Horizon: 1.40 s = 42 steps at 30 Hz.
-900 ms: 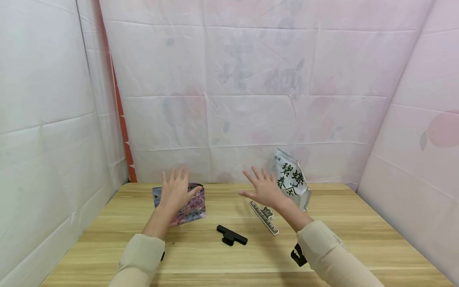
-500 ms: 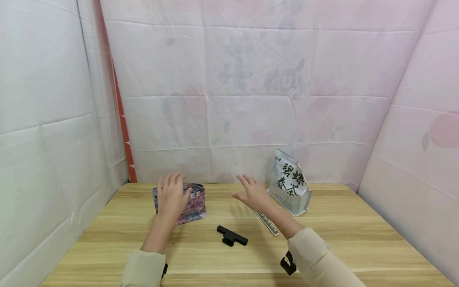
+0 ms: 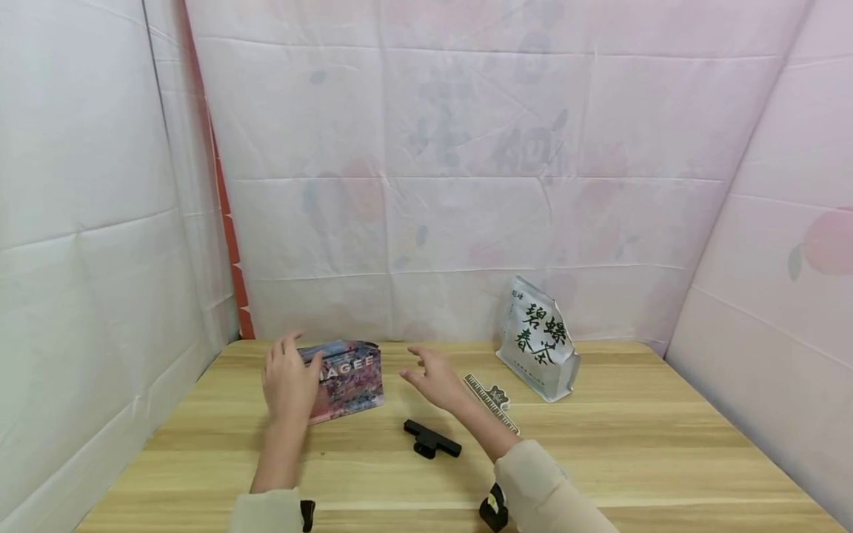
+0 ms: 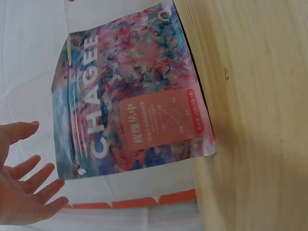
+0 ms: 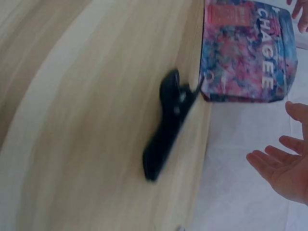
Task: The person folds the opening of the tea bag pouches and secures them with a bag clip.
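A colourful pink and blue CHAGEE tea pouch [image 3: 349, 381] stands upright at the back left of the table. Beside its left end is my left hand [image 3: 289, 381], fingers spread, overlapping the pouch in the head view. In the left wrist view the fingers [image 4: 41, 187] show near the pouch's top corner, with a gap to the thumb. To the right of the pouch hovers my right hand [image 3: 436, 381], its fingers relaxed and holding nothing. A black bag clip [image 3: 432, 439] lies on the table in front of the right hand.
A white clip with a piano-key pattern [image 3: 492, 402] lies right of the right forearm. Behind it stands a silver tea bag [image 3: 538, 340] with green characters. White cloth [image 3: 466, 185] hangs around the wooden table [image 3: 386, 488].
Both hands have come lower. My left hand has shifted left to the pouch's end, and my right hand has moved left towards the pouch, uncovering the piano-key clip.
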Available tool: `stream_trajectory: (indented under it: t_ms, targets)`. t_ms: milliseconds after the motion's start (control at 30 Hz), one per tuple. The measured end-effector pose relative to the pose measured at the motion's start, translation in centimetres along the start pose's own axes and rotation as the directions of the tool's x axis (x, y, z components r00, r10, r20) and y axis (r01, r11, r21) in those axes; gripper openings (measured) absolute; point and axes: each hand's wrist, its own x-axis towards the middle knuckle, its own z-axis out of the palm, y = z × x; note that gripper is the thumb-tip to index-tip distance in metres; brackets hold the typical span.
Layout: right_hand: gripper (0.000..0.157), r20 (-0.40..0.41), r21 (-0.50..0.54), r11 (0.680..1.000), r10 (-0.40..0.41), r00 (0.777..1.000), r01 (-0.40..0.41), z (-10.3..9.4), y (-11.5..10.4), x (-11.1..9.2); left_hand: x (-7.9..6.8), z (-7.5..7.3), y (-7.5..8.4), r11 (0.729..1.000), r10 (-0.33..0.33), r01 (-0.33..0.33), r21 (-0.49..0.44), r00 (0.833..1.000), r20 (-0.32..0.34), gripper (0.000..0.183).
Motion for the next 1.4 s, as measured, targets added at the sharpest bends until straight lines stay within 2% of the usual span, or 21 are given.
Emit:
stream_trajectory:
  t_ms: [100, 200, 333, 433, 533, 833, 1000, 1233, 1400]
  targets:
    - [0.052, 0.035, 0.094, 0.995, 0.018, 0.999, -0.022, 1.3, -0.4, 0.4, 0.0, -0.5, -0.7, 0.992, -0.1, 0.103, -0.072, 0.994, 0.036, 0.05]
    - [0.051, 0.057, 0.173, 0.984, 0.023, 0.998, -0.033, 2.4, -0.6, 0.7, 0.1, -0.8, -1.4, 0.976, -0.158, 0.171, -0.138, 0.982, 0.099, 0.052]
    - [0.05, 0.058, 0.271, 0.961, 0.042, 0.997, -0.056, 3.5, -0.7, 0.8, 0.4, -0.9, -2.2, 0.951, -0.177, 0.223, -0.213, 0.96, 0.215, 0.055]
    - [0.05, 0.052, 0.329, 0.941, 0.064, 0.997, -0.078, 3.9, -0.7, 0.7, 0.3, -0.8, -2.6, 0.942, -0.179, 0.247, -0.227, 0.942, 0.286, 0.057]
    - [0.049, 0.041, 0.368, 0.926, 0.073, 0.996, -0.083, 4.2, -0.6, 0.6, 0.2, -0.7, -2.8, 0.942, -0.175, 0.256, -0.219, 0.928, 0.329, 0.059]
    - [0.046, 0.027, 0.399, 0.915, 0.061, 0.998, -0.067, 5.2, -0.7, 0.5, 0.2, -0.4, -3.2, 0.947, -0.172, 0.252, -0.197, 0.921, 0.351, 0.064]
    - [0.045, 0.011, 0.399, 0.916, 0.046, 0.999, -0.047, 5.2, -0.9, 0.6, 0.4, -0.4, -3.1, 0.951, -0.179, 0.252, -0.177, 0.92, 0.349, 0.065]
    - [0.044, -0.015, 0.382, 0.924, 0.039, 0.999, -0.03, 5.1, -1.0, 0.0, 0.4, -0.1, -3.2, 0.962, -0.151, 0.22, -0.164, 0.924, 0.352, 0.064]
    - [0.044, -0.009, 0.374, 0.926, 0.054, 0.998, -0.047, 4.7, -0.9, -0.5, 0.4, -0.1, -3.2, 0.963, -0.149, 0.221, -0.157, 0.916, 0.374, 0.066]
